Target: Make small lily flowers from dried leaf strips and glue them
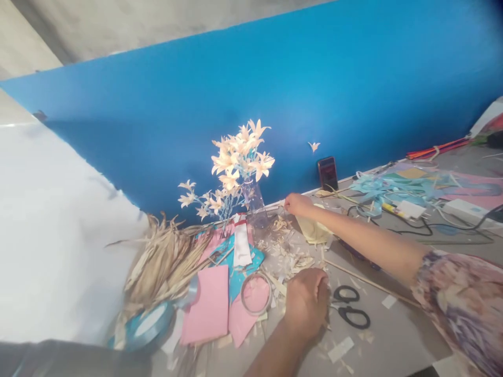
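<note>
My left hand [307, 302] is curled closed low over the table, beside black-handled scissors [349, 308]; what its fingers hold, if anything, is hidden. Reaching across, my right hand [295, 204] has its fingers pinched together near the wall, right of a clear vase [255, 203]; the thing in the pinch is too small to name. Cream flowers [239, 152] on blue stems stand in and beside the vase. Pale scraps [293, 254] lie between my hands. A tape roll [256, 294] rests on pink paper left of my left hand.
Dried husks [157, 262], a blue ribbon roll [151, 325] and folded pink paper [206, 305] lie at the left. A phone [327, 173] leans on the blue wall [334, 78]. Blue ribbons [377, 186] and cables spread at the right.
</note>
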The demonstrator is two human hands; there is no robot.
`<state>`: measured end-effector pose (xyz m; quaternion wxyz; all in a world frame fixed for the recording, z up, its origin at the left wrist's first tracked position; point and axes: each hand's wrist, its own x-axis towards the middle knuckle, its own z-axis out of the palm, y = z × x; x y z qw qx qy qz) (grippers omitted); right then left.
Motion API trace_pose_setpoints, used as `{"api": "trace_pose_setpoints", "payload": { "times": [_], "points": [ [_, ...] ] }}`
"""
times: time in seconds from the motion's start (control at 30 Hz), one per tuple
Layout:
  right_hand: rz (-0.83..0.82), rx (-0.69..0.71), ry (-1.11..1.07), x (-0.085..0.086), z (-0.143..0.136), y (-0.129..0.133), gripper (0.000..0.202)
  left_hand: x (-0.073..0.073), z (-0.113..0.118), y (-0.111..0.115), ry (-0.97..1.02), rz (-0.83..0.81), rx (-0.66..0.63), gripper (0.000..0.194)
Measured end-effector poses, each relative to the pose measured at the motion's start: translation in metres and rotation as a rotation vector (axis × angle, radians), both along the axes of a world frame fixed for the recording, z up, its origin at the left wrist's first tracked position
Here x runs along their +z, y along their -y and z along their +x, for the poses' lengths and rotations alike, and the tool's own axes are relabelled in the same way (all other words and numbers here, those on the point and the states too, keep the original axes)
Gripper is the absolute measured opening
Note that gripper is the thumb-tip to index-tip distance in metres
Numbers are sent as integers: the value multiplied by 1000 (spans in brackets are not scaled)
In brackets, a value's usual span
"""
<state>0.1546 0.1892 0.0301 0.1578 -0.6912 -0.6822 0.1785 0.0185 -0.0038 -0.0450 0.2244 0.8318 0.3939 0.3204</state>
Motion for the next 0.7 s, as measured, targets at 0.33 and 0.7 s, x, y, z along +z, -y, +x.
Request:
{"api": "trace_pose_setpoints", "payload": {
  "times": [0.33, 0.7],
  "points": [
    [186, 250, -50, 16, 18, 143, 23, 15, 2, 12, -102, -26, -50, 36],
    [189, 322, 6, -34, 40, 151, 21, 71, -31, -22, -143, -261, 78, 34]
  ]
}}
